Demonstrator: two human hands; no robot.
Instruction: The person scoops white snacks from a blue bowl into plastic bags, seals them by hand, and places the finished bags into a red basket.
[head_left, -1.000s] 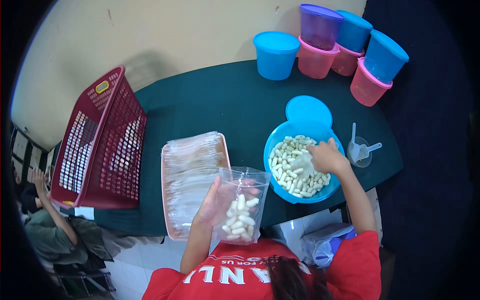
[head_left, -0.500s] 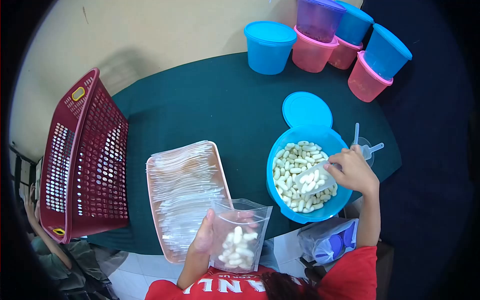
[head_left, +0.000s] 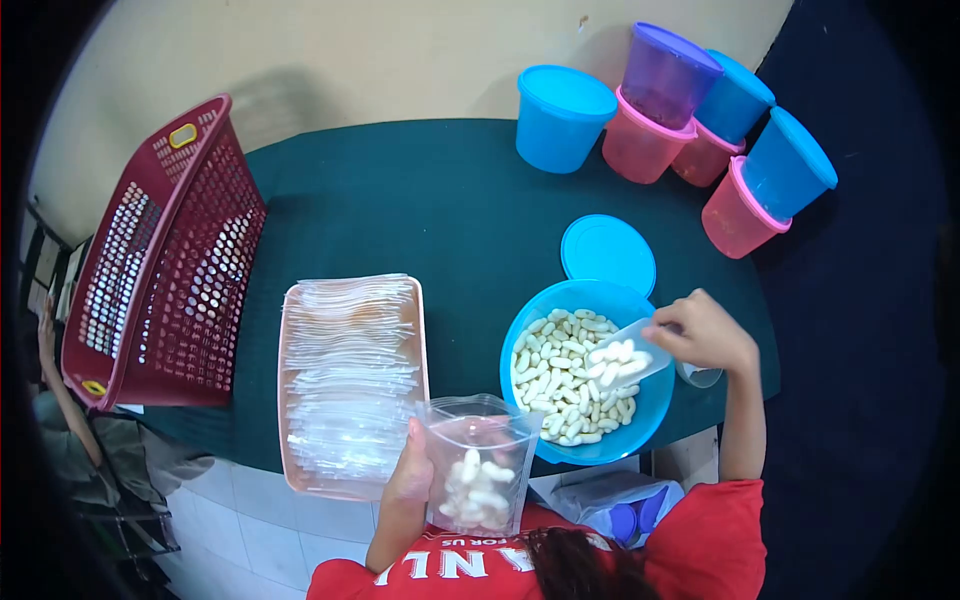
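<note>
My left hand [head_left: 412, 468] grips a clear plastic pouch [head_left: 480, 440] by its side, with its mouth spread at the top. Several white, peanut-shaped pieces [head_left: 478, 492] lie inside the pouch. My right hand [head_left: 705, 330] is closed around the handle end of a translucent scoop [head_left: 650, 345], which carries several of the same pieces. The scoop is over a round blue tub [head_left: 655, 420] that holds many more of them. A flat blue lid [head_left: 608, 255] lies just behind the tub.
A peach tray [head_left: 422, 350] full of stacked clear pouches stands left of the tub. Further left is a tall maroon basket [head_left: 190, 290]. Lidded blue tubs [head_left: 565, 125] and pink tubs [head_left: 640, 145] stand at the back right. Another person's arm [head_left: 70, 400] shows at far left.
The scoop with its pieces has risen slightly from the heap and tilted. My left hand still holds the pouch in about the same place. The whole view has shifted and turned slightly.
</note>
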